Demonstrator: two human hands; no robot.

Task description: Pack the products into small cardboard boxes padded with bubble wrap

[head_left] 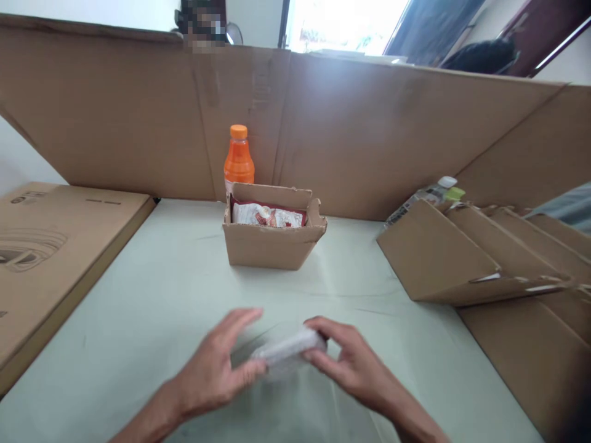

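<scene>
My right hand [344, 354] grips the right end of a whitish, see-through packet or flat case [289, 347], blurred by motion, so its exact kind does not show. It is held above the pale table, tilted up toward the right. At its left end is my left hand [221, 357], fingers spread and thumb apart. The left thumb tip is at the packet's near corner; whether it touches I cannot tell. Beyond the hands stands a small open cardboard box [272, 247] holding a white and red printed packet [268, 215].
An orange bottle [239, 157] stands behind the small box. A large flat carton [69, 246] lies at the left. On the right are cardboard compartments [438, 252] with a clear bottle [431, 194] behind. A tall cardboard wall [369, 135] closes the back; a person [203, 21] is beyond it.
</scene>
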